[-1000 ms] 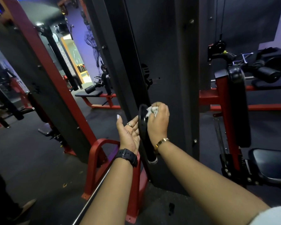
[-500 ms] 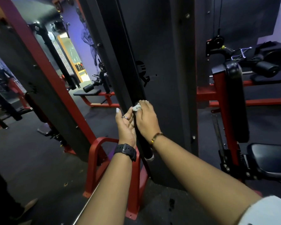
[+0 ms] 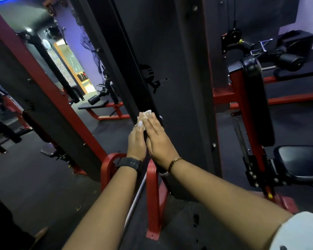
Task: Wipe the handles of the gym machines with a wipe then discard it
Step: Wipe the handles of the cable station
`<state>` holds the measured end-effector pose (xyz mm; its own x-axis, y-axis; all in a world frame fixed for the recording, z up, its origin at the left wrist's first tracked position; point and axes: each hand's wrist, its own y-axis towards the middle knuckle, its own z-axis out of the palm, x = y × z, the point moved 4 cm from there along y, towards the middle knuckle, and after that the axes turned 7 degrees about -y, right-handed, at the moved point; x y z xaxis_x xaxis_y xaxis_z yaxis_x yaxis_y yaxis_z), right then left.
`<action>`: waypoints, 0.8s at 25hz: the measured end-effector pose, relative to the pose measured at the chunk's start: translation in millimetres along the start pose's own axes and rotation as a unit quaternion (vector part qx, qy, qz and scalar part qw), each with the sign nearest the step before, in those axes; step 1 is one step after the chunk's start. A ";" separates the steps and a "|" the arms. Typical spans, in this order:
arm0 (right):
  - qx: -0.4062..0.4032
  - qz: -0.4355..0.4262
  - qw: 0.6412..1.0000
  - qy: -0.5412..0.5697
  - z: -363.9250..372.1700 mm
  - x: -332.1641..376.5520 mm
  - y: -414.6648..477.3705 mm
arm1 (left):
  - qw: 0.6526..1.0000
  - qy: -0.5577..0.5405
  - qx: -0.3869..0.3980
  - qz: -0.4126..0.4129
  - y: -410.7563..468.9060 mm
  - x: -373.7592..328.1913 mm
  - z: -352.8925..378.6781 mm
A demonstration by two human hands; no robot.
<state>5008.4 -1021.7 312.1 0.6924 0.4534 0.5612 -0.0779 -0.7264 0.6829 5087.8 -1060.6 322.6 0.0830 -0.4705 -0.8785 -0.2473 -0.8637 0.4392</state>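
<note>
Hands flat, left hand (image 3: 136, 139) and right hand (image 3: 158, 139) pressing the black handle (image 3: 160, 169) from either side, wipe (image 3: 146, 114) trapped between fingertips (image 3: 140, 124); unpinched, it may slip free and drop to the floor (image 3: 43, 186).

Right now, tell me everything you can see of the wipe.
The wipe is a small, white, crumpled wad that looks like tissue, and it is mostly hidden. Only its top edge shows, poking out above the fingertips of both hands. The right hand presses it with straight fingers against the upper part of the black handle beside the dark machine upright. The left hand lies flat on the opposite side, fingertips touching the wipe. Whether it is damp or dirty cannot be told.
</note>
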 end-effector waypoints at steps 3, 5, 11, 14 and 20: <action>-0.016 -0.129 0.990 -0.062 1.7 -5.4 -26.1 | 0.951 0.256 0.138 0.104 15.5 -15.0 -16.5; -0.010 -0.197 0.974 -0.108 -1.1 -12.0 -42.8 | 0.834 0.458 0.232 0.202 27.9 -30.1 -26.2; -0.030 -0.154 0.970 -0.188 5.0 6.0 -11.9 | 0.441 0.738 0.347 0.375 70.4 -53.1 -34.2; -0.022 -0.210 0.950 -0.231 7.8 3.7 -29.2 | 0.387 0.767 0.345 0.378 82.6 -52.9 -18.0; -0.013 -0.035 0.993 -0.111 -12.4 1.4 2.6 | 0.376 0.776 0.365 0.351 93.8 -60.5 -0.3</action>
<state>5000.3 -1016.6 320.5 0.8375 0.3751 0.3974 -0.0406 -0.6824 0.7298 5059.8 -1113.2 417.0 0.0735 -0.5632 0.8230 -0.8862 -0.4155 -0.2052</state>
